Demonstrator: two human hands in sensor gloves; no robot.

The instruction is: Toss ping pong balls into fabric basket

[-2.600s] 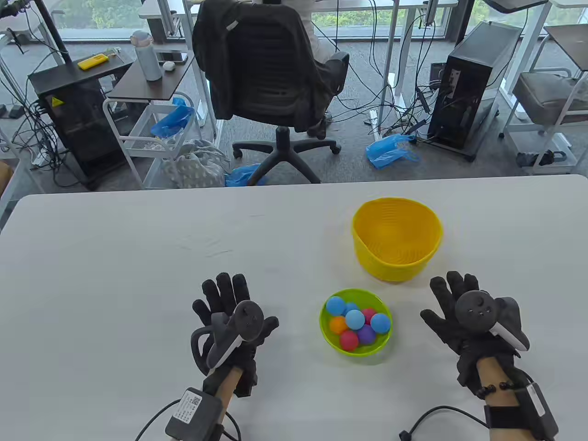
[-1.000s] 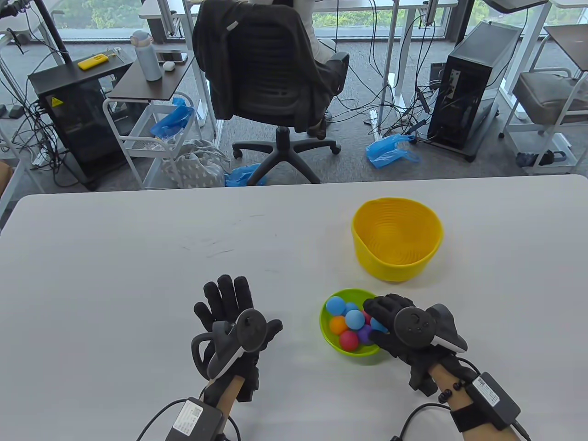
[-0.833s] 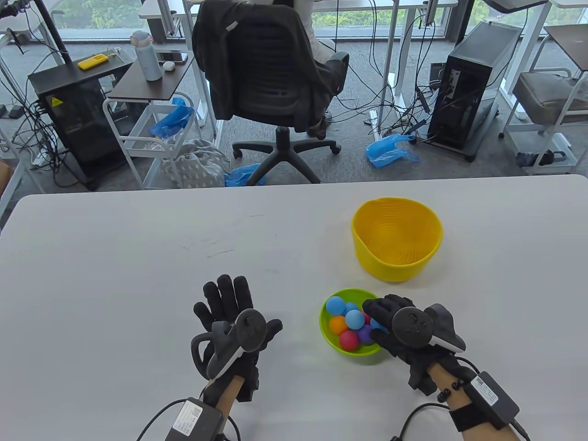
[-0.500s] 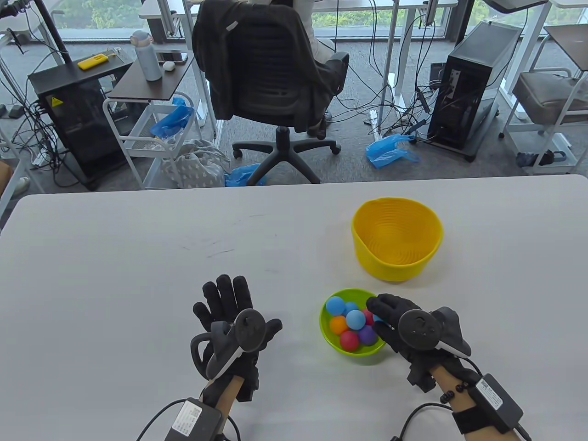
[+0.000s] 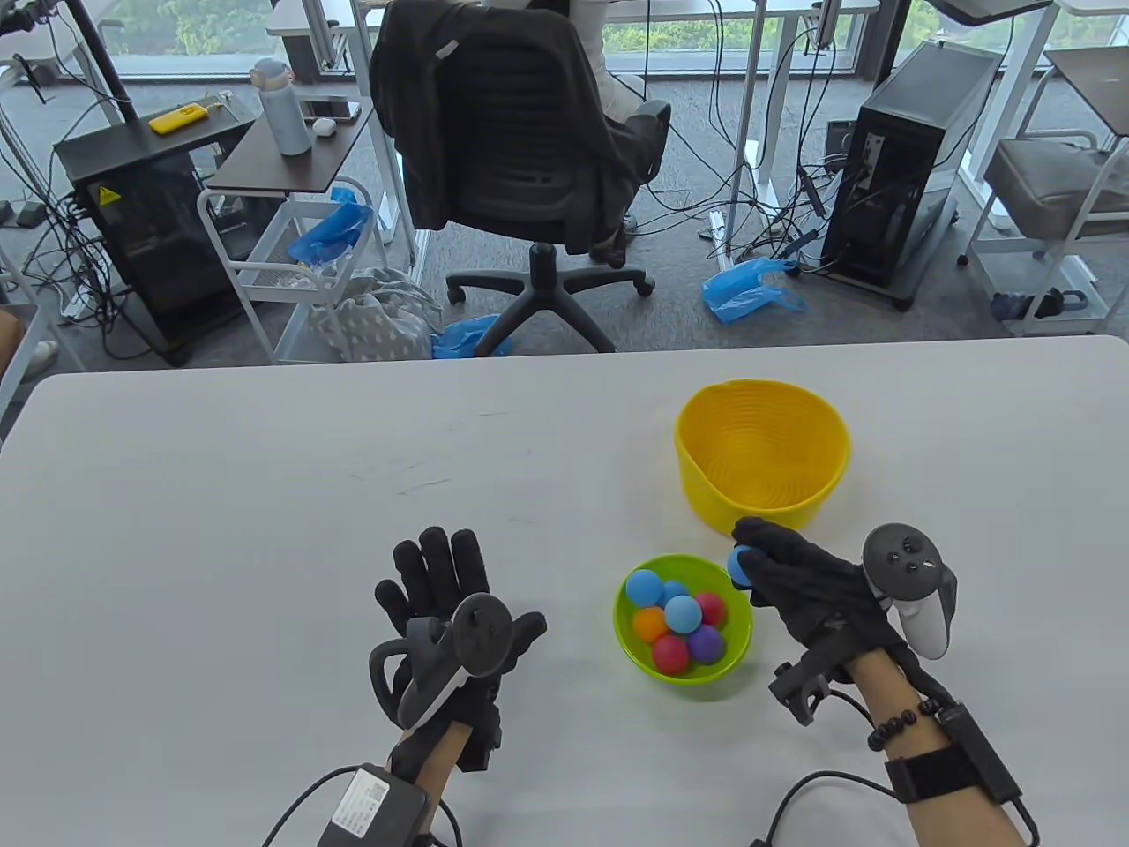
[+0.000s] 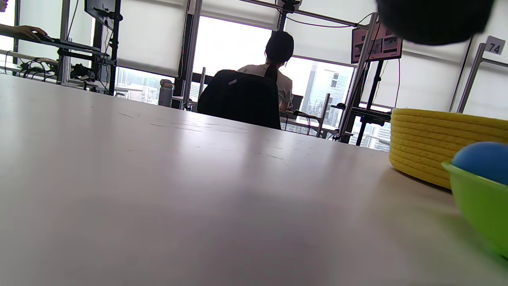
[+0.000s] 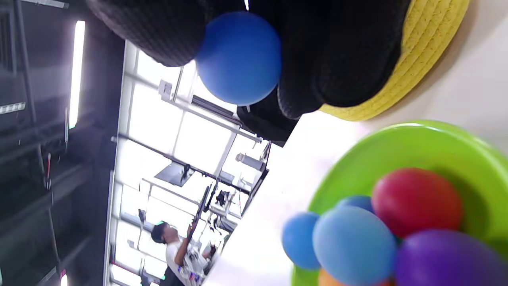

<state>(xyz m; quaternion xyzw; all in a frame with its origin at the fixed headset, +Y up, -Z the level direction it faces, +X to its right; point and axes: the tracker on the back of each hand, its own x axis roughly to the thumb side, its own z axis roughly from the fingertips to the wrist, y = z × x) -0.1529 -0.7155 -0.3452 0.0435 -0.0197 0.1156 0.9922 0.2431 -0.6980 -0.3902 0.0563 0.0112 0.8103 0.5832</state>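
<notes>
A yellow woven fabric basket stands empty on the white table; it also shows in the left wrist view and in the right wrist view. In front of it a green bowl holds several coloured ping pong balls. My right hand pinches a blue ball in its fingertips, lifted above the bowl's right rim, just short of the basket. The ball shows clearly in the right wrist view. My left hand rests flat on the table with fingers spread, left of the bowl.
The white table stretches wide to the left and behind. Beyond its far edge stand an office chair, a cart and a computer tower on the floor.
My right hand reached from the table into the green bowl, took hold of a blue ball and has lifted it up and back toward the basket. My left hand has not moved.
</notes>
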